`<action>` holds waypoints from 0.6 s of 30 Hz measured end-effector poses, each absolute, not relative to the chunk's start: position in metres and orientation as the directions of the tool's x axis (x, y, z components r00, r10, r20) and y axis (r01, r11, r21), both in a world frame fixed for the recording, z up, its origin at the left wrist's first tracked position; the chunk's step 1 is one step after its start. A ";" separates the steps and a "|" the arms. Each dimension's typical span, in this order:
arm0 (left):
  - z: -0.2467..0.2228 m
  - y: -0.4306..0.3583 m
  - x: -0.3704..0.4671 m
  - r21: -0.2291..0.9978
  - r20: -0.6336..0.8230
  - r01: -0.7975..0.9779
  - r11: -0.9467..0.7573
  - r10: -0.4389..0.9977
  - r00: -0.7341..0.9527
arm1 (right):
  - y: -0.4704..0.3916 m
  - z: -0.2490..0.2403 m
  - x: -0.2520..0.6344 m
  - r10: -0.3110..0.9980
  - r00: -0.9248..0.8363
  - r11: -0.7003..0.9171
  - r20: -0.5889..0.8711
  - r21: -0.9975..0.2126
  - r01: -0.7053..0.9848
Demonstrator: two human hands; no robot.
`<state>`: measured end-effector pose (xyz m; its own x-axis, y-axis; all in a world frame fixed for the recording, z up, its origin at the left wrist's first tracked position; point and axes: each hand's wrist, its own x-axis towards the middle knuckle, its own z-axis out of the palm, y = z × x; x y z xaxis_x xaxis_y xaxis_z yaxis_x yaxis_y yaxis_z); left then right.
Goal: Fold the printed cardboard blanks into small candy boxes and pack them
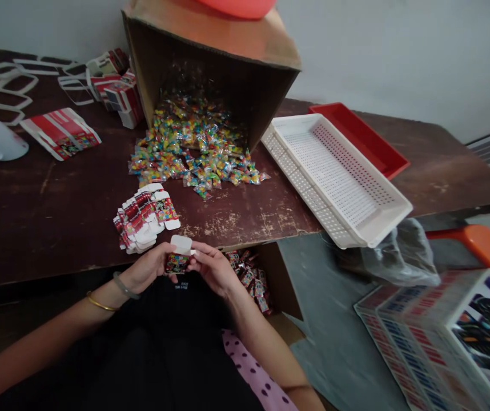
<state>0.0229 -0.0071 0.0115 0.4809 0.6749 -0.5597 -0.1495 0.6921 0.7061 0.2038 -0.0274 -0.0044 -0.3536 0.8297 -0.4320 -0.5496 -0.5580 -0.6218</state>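
Observation:
Between my two hands, just off the table's front edge, is a small printed candy box (178,262) with its white end flap standing up. My left hand (156,266) grips its left side, and my right hand (211,266) pinches the right side near the flap. Flattened candy boxes (144,220) lie in an overlapping pile just beyond my left hand. Farther back, clear packets of colourful candies (197,151) spill from a cardboard carton (215,37) lying on its side. Below my right forearm, an open carton (277,277) holds many small filled-looking boxes.
A white perforated basket (343,182) juts over the table's (77,217) front edge, beside a red tray (362,140). At left are a white mug (3,140), a flat printed bundle (63,131) and banded stacks (119,91). A plastic crate (420,325) and an orange stool (485,245) stand at right.

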 end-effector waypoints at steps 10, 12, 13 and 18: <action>0.012 -0.007 0.028 0.885 -0.462 0.140 0.444 0.797 0.389 | -0.013 0.006 0.205 0.942 -0.322 -0.101 -0.098 -0.995 0.010; 0.008 -0.005 0.028 0.869 -0.493 0.149 0.473 0.793 0.357 | -0.011 0.011 0.206 0.916 -0.395 0.140 0.068 -0.978 0.157; 0.007 -0.003 0.028 0.852 -0.518 0.134 0.506 0.779 0.353 | -0.010 0.012 0.207 0.891 -0.440 0.213 0.113 -0.960 0.184; 0.004 -0.001 0.020 0.819 -0.494 -0.020 0.574 0.723 0.483 | -0.001 0.012 0.209 0.925 -0.372 0.130 0.072 -0.982 0.133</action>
<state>0.0204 -0.0011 0.0037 0.4830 0.7227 -0.4944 -0.0199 0.5736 0.8189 0.2091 -0.0014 0.0116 -0.3721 0.9254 0.0722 0.1333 0.1303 -0.9825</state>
